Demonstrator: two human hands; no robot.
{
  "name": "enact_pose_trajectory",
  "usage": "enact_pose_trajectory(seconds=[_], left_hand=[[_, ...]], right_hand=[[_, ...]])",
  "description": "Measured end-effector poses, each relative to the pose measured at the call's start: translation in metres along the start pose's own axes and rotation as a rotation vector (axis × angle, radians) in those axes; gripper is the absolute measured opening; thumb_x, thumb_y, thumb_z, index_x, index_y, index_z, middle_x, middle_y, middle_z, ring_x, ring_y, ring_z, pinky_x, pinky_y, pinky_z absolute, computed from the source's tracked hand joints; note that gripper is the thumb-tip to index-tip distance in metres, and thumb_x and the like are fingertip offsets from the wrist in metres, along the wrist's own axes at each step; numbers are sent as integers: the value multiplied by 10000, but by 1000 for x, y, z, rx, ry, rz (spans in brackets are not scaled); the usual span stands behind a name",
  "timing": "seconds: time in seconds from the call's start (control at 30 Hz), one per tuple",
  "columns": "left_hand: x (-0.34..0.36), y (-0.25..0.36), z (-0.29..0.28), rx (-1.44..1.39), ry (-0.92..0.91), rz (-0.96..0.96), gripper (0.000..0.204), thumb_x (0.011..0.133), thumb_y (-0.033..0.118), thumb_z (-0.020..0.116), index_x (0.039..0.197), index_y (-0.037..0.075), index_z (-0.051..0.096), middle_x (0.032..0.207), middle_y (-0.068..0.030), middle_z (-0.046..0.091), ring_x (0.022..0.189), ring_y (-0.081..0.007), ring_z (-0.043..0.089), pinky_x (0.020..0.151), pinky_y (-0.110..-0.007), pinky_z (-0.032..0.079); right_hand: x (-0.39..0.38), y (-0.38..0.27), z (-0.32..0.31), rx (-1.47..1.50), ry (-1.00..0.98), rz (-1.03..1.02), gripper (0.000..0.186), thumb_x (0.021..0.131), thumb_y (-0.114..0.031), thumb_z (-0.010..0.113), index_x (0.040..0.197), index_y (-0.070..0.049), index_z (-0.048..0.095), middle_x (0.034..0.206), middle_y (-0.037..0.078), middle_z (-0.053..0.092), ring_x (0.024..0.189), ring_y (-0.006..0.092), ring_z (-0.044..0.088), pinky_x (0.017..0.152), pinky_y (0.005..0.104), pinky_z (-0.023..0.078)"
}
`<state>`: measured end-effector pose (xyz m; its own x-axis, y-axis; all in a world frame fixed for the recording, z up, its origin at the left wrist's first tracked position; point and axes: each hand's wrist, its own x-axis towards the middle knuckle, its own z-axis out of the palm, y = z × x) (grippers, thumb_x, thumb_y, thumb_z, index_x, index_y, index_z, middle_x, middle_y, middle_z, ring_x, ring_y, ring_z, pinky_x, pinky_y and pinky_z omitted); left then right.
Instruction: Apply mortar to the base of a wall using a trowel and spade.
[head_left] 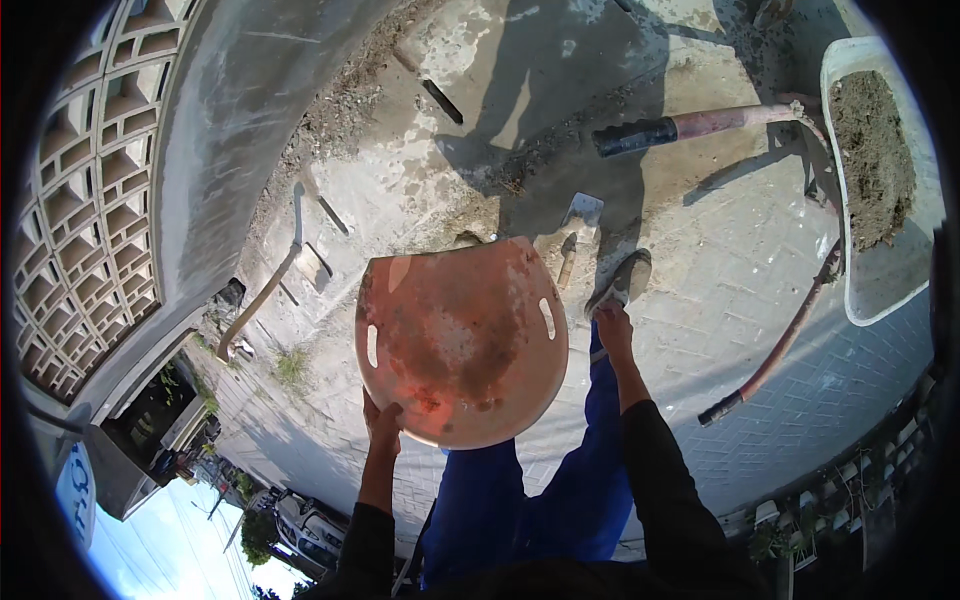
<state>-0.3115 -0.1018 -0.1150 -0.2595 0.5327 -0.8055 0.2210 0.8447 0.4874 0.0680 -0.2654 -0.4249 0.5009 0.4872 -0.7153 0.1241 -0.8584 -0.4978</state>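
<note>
An orange-red board (462,330), rounded with one straight far edge and a slot near each side, is held out in front of my legs. Its surface is stained with pale and dark patches. My left hand (383,418) grips its near left rim, thumb on top. My right hand (613,325) is closed low beside my right shoe (632,277). Something small and pale shows at its fingers, too small to name. Just beyond the board lies a trowel with a metal blade (583,209) and a wooden handle (567,262).
At the right stands a wheelbarrow (852,290) with grey sand (872,160) in its white tray; its black-gripped handles (640,137) jut toward me. A long-handled tool (262,297) lies left on the paving. A rendered wall (235,110) with pierced blocks runs along the left.
</note>
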Motion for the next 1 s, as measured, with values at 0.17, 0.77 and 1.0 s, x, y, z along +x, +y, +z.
enact_pose_trajectory(seconds=[0.17,0.77,1.0], left_hand=[[83,-77,-41,-251,308,-32,965,689,-65,524,1577,184,241,1389,-126,462,1264,-323,535,991,-467,538],[105,-107,-142,-895,499,-288,859,747,73,604,1517,249,266,1372,-128,435,1208,-350,512,854,-538,559],[132,-61,-143,-1082,700,-411,853,769,80,609,1539,218,268,1407,-141,435,1244,-353,502,914,-539,542]], right_hand=[[130,26,143,-170,-411,-188,514,781,-289,838,1244,-149,666,1100,225,715,1069,406,669,881,461,526],[42,-334,205,-643,-232,-342,396,856,-165,673,1205,-40,532,1018,256,699,947,470,681,819,548,531],[77,-501,357,-802,-418,-865,347,972,-260,643,1278,-131,544,1125,219,699,994,468,657,815,541,525]])
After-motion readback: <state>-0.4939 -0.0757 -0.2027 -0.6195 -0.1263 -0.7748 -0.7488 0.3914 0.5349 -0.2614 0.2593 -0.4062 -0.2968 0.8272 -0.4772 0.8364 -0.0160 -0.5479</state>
